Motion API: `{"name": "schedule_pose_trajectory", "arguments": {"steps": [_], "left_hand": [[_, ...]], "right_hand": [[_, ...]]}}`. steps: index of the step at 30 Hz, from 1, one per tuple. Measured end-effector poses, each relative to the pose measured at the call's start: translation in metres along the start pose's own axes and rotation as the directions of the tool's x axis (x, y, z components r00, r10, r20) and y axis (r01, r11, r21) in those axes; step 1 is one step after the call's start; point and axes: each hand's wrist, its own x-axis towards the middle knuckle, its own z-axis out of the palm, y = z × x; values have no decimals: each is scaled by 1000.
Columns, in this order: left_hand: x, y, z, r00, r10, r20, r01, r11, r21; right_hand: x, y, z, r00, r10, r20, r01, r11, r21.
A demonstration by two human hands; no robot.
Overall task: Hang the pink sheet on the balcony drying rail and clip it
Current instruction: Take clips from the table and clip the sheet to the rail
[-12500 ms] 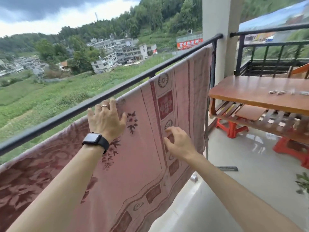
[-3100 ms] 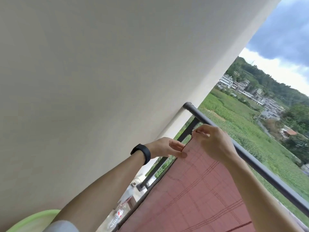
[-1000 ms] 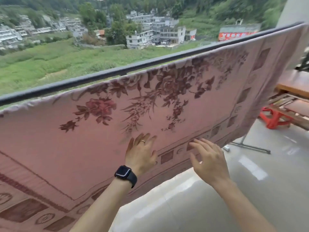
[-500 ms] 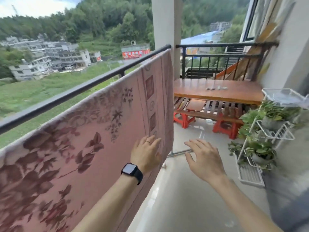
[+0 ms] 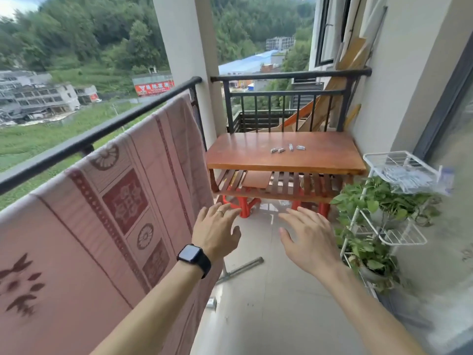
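The pink sheet [image 5: 115,226], patterned with dark red squares and flowers, hangs spread along a rail just inside the black balcony railing [image 5: 102,129] on the left. My left hand [image 5: 216,231], with a ring and a black watch, floats open just past the sheet's right edge, apart from it. My right hand [image 5: 307,239] is open too, fingers spread, over the floor and holding nothing. Several small metal clips [image 5: 288,148] lie on the wooden table [image 5: 256,155] at the balcony's far end.
A white wire plant stand [image 5: 394,226] with green potted plants stands at the right wall. Red plastic stools [image 5: 245,203] sit under the table. A metal foot of the drying stand [image 5: 240,270] lies on the tiled floor. Wooden boards lean in the far corner.
My view has turned right toward the table. My left hand has come off the sheet and both hands have moved forward, open.
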Motion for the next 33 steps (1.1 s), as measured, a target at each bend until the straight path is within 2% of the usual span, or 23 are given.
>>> {"name": "schedule_pose_trajectory", "arguments": {"steps": [11, 20, 25, 29, 33], "left_hand": [[273, -28, 57, 998, -65, -20, 65, 998, -12], [506, -69, 131, 999, 9, -53, -11, 999, -43], [625, -88, 180, 998, 46, 53, -40, 994, -104], [698, -94, 229, 980, 68, 185, -46, 991, -124], [764, -89, 291, 944, 41, 327, 17, 985, -171]], "right_hand": [[251, 103, 70, 996, -22, 85, 20, 1000, 17], [432, 174, 169, 989, 74, 130, -64, 995, -81], [524, 218, 219, 968, 190, 165, -169, 977, -131], [583, 261, 269, 922, 270, 277, -237, 960, -147], [633, 313, 327, 871, 288, 398, -248, 957, -150]]}}
